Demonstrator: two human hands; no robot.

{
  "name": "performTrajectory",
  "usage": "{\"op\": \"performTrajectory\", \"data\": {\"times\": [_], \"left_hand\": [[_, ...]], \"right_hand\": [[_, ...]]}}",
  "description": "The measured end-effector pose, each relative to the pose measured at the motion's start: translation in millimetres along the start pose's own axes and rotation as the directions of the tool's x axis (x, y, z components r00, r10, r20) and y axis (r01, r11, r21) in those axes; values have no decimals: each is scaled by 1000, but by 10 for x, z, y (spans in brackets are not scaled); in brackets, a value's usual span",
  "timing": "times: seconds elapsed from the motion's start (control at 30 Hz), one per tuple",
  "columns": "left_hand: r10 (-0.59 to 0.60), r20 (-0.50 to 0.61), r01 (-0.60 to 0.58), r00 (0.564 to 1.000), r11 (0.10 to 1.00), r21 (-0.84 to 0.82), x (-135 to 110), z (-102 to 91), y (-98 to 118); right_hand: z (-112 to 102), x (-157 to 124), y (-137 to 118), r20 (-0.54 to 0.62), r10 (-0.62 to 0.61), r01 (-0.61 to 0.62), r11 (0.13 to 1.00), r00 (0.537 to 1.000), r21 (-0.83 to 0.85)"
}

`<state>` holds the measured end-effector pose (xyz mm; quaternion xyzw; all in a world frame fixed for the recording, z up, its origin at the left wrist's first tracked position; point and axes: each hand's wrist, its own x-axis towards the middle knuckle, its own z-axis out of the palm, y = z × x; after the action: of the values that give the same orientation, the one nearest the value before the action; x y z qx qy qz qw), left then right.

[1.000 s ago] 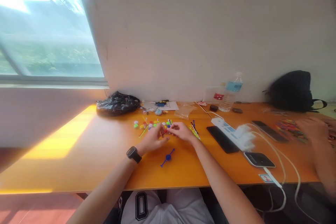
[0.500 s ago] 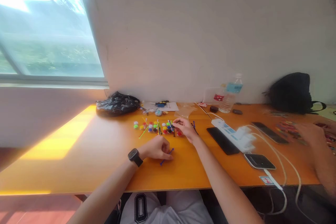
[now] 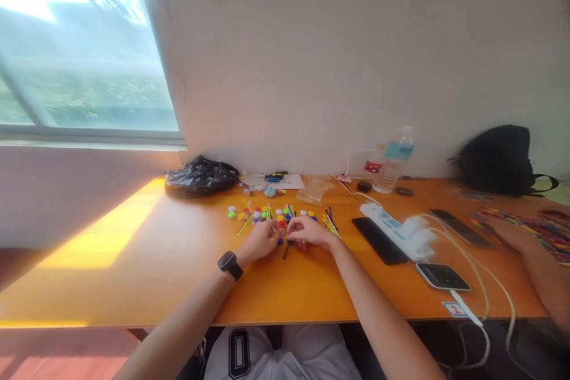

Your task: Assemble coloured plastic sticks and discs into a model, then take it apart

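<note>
Both my hands meet at the middle of the orange table. My left hand, with a black watch on its wrist, is closed on a small blue disc piece. My right hand pinches a thin dark stick whose end points at that disc. Just behind the hands lies a row of small coloured discs. A bunch of coloured sticks lies to the right of my right hand.
A white power strip, a black phone and a charging phone lie to the right. Another person's hand rests by coloured pieces. A water bottle, black plastic bag and black backpack stand along the wall.
My left hand took up the blue disc piece from the table's near side and carried it back toward the row. My right hand came off the row with a dark stick and met it.
</note>
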<state>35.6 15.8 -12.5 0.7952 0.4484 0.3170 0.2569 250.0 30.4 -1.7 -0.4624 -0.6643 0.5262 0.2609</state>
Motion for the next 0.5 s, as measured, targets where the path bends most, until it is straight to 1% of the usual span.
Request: {"op": "performTrajectory", "data": {"times": [0.07,0.17,0.27,0.33,0.4,0.5], "left_hand": [[-22,18,23,1000,998,-54,-6,-3,6],[-65,96,79,993,984,-159,-16,23,-12],[-118,191,165,975,953,-254,-22,69,-49],[-120,234,189,965,935,-300,-23,87,-73],[-91,248,171,965,930,-326,-22,86,-89],[-5,241,83,971,944,-318,-22,66,-92]], "right_hand": [[30,41,70,5,-11,11,1000,1000,-9],[41,84,143,-3,-48,48,999,999,-10],[36,89,161,-12,-60,60,998,998,-4],[37,74,138,-13,-67,67,998,998,-17],[42,50,93,6,-68,68,995,998,-73],[53,17,18,5,-50,50,984,999,-168]]}}
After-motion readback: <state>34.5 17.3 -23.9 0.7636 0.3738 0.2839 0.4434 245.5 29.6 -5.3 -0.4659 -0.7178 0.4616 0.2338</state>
